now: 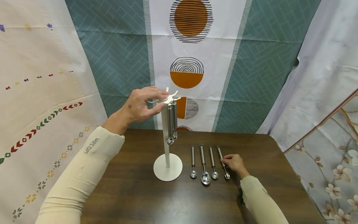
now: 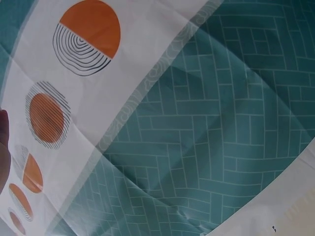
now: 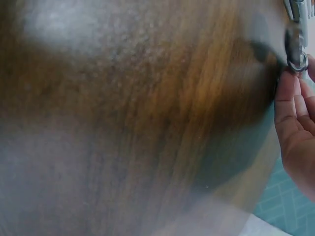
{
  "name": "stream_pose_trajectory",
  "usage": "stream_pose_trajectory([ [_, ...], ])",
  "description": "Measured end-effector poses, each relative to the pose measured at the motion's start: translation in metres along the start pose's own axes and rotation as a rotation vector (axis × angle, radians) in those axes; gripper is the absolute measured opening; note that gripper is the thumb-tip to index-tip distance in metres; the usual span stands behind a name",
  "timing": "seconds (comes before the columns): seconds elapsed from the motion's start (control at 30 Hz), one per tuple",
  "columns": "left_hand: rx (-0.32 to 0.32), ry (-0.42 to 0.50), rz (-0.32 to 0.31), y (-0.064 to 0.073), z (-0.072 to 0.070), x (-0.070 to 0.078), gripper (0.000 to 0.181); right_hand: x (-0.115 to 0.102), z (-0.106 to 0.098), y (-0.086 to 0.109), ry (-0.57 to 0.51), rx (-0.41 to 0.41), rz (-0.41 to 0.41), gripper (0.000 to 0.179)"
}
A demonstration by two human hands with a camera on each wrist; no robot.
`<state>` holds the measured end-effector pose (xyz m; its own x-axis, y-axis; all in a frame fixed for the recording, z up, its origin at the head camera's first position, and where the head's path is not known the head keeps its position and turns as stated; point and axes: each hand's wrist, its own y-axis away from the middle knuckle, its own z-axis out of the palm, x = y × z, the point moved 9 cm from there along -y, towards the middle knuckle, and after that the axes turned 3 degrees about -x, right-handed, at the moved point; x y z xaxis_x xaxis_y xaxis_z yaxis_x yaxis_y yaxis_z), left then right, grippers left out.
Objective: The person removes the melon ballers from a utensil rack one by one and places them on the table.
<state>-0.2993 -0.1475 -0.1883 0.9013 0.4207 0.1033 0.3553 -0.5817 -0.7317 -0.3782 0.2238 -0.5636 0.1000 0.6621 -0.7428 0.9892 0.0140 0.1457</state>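
We see the rightmost spoon (image 1: pixel 220 154) on the table (image 1: pixel 126 193), its handle pinched by the right hand (image 1: pixel 234 162). We judge a light, steady pinch best, clear of the neighbouring spoon (image 1: pixel 212 155). The pinched spoon lies left of the palm; the left hand (image 1: pixel 142 102) grips the white stand (image 1: pixel 165 133) at its top.

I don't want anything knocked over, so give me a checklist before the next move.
1. Stand upright: ok.
2. Left hand on the stand's top: ok.
3. Right hand at the rightmost utensil: ok, fingers at its handle.
4. Firmness of that hold: cannot tell.
5. Hanging utensils well apart: not ok, they hang close together.
6. Bare hook on the stand: ok, the rearmost bears nothing.
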Motion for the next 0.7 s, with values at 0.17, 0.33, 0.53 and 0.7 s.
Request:
stream_pose_trajectory([
  [0.17,-0.001,0.007,-0.011,0.0006,0.0000,-0.0005,0.031,-0.0029,-0.0002,0.0015,0.020,0.013,0.010,0.023],
  [0.33,-0.005,0.002,-0.014,-0.0004,-0.0002,0.0006,0.032,-0.0010,-0.0001,-0.0001,0.010,0.025,0.026,0.022],
  [0.53,-0.009,0.006,-0.014,-0.0008,0.0009,0.0005,0.031,-0.0025,0.0007,-0.0010,0.009,0.030,0.014,0.021],
  [0.7,0.000,0.012,0.005,-0.0013,0.0003,0.0012,0.031,-0.0074,0.0013,0.0002,0.012,0.029,-0.008,0.021],
])
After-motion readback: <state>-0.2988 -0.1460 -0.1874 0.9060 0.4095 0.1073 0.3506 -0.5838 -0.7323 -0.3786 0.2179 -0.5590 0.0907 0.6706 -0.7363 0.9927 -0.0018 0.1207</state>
